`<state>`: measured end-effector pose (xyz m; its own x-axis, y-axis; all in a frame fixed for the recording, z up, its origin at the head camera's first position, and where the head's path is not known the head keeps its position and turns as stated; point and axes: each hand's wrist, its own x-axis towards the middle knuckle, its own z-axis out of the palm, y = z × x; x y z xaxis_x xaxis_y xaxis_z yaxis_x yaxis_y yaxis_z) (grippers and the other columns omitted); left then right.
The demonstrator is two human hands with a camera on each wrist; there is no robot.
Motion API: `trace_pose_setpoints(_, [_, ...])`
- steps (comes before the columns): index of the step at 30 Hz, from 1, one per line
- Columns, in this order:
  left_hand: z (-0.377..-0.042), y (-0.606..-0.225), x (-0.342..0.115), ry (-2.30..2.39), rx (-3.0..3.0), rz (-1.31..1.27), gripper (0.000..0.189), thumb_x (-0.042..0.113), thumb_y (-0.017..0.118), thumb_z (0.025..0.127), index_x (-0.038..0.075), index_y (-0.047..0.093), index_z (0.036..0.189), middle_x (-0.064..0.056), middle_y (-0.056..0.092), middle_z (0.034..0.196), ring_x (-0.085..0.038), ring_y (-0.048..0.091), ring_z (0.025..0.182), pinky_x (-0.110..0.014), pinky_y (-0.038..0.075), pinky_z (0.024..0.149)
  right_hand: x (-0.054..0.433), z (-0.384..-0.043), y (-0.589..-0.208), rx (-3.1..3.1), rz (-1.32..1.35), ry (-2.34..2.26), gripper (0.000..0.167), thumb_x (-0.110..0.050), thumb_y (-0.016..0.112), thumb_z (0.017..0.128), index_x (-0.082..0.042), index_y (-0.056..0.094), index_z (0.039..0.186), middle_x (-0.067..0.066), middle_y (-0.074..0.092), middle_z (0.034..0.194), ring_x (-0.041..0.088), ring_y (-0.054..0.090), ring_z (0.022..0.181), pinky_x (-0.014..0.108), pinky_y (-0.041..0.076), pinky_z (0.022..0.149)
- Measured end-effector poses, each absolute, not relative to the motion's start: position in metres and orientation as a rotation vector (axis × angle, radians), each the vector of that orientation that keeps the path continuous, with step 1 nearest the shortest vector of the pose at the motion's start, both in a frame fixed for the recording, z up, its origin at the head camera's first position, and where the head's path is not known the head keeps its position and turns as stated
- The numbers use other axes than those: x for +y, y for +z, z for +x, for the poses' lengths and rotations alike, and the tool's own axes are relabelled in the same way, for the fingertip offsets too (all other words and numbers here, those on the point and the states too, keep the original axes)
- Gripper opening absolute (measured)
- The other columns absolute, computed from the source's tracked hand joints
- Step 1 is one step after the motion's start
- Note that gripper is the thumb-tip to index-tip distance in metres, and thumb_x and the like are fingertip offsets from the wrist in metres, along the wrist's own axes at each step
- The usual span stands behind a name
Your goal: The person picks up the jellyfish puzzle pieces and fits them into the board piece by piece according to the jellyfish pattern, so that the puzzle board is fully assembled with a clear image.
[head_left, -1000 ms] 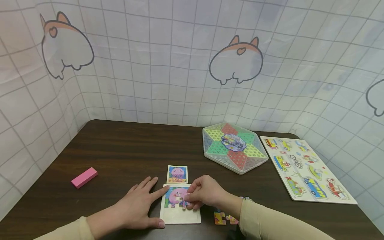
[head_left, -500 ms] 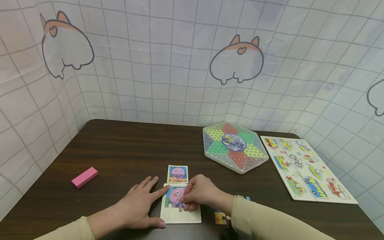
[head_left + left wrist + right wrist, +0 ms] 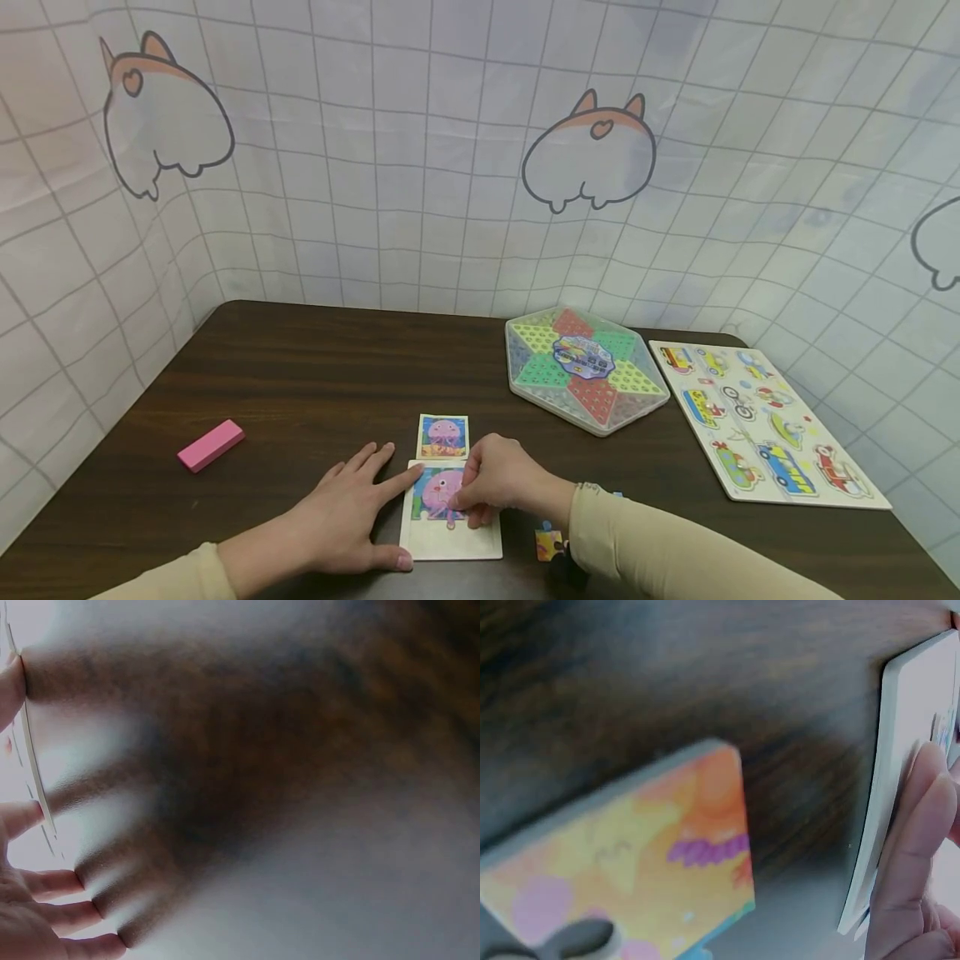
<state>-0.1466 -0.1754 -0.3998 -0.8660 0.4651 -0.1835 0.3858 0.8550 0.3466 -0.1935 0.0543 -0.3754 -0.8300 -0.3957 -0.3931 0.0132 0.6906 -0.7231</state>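
Head view: toward the near edge of the dark surface point(image 3: 322, 367), a white puzzle board point(image 3: 450, 546), with a jellyfish card point(image 3: 443, 437) just beyond its far edge. At the board's left corners, forefinger and thumb of the left hand point(image 3: 337, 517), spread straight, gripping nothing. Over the board's right side, the right hand point(image 3: 502, 479), curled, apparently pinching a puzzle piece point(image 3: 450, 524), fingertips partly hidden. Slid left since a second ago, covering the white gap; probably almost seated, leaving mainly the bare near half to fill.

Left wrist view: straight fingers again, two at the board's edge.

Right wrist view: folded fingers beside the board, grip not shown; well apart, a loose yellow-orange piece point(image 3: 660, 847).
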Motion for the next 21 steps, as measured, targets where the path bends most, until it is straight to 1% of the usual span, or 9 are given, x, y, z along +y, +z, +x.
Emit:
trace_pose_setpoints(6, [-0.146, -0.3997, -0.1755, 0.446, 2.767, 0.639, 0.1, 0.073, 0.075, 0.075, 0.025, 0.043, 0.157, -0.024, 0.032, 0.163, -0.051, 0.028, 0.15, -0.076, 0.032, 0.108, 0.0534, -0.1954, -0.3771, 2.365, -0.292, -1.004, 0.03, -0.016, 0.08, 0.09, -0.004, 0.067, 0.066, 0.005, 0.067, 0.055, 0.009, 0.063, 0.046, 0.026, 0.056, 0.05])
trace_pose_setpoints(14, [-0.1462, -0.3994, -0.1745, 0.448, 2.76, 0.637, 0.1, 0.073, 0.075, 0.075, 0.025, 0.043, 0.157, -0.024, 0.032, 0.163, -0.051, 0.028, 0.15, -0.077, 0.032, 0.108, 0.0515, -0.1976, -0.3808, 2.384, -0.259, -0.993, 0.032, -0.016, 0.08, 0.089, -0.003, 0.066, 0.064, 0.004, 0.064, 0.052, 0.008, 0.061, 0.043, 0.026, 0.055, 0.048])
trace_pose_setpoints(21, [-0.146, -0.4003, -0.1753, 0.45, 2.764, 0.651, 0.1, 0.073, 0.075, 0.075, 0.025, 0.043, 0.157, -0.025, 0.032, 0.163, -0.052, 0.028, 0.15, -0.077, 0.032, 0.107, 0.0516, -0.1957, -0.3802, 2.408, -0.315, -0.988, 0.033, -0.016, 0.08, 0.089, -0.004, 0.066, 0.062, 0.003, 0.064, 0.051, 0.008, 0.062, 0.043, 0.026, 0.055, 0.048])
